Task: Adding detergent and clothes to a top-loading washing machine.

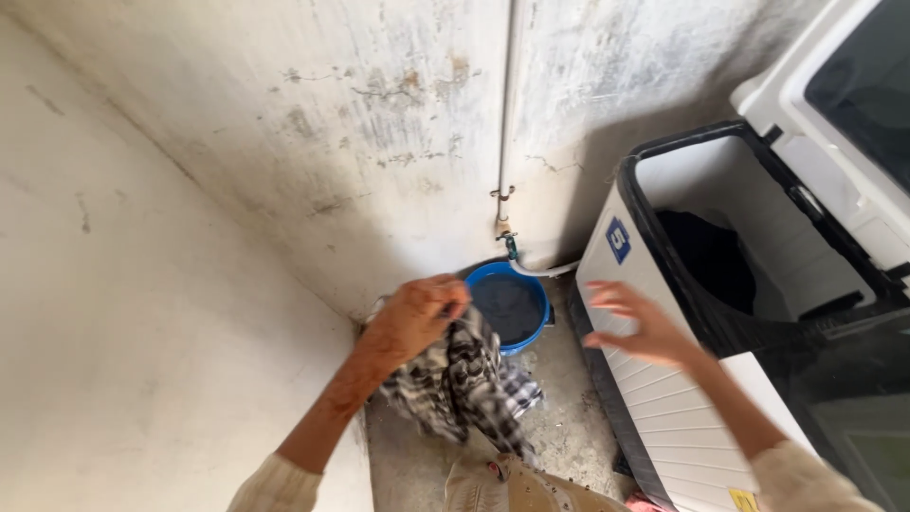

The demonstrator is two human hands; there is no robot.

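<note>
Stained, peeling walls (360, 114) meet in a corner, and a thin pipe (512, 95) runs down to a small tap (510, 245); its top is cut off by the frame. Below the tap stands a blue bucket (512, 305), its lower left side hidden behind the left hand (412, 318) and what it carries. Whatever fills the bucket looks dark, but whether it is water or laundry is hard to make out.

That left hand is closed tight around the top of a checked cloth (464, 384), black and white, which hangs bunched over the concrete floor (559, 427), just in front of the bucket. Motion blurs its folds, so the kind of garment cannot be told.

On the other side, the right hand (640, 327) is spread wide and holds nothing, hovering over the front left edge of a white washer (664, 417). The fingers are blurred. Its lid (844, 104) stands raised and is cropped at the upper right. Inside the open tub lies a dark shape (711, 261), too shadowed to identify.

Both pale sleeves are cut off at the bottom edge, as is a tan, spotted fabric (512, 488) between them.
</note>
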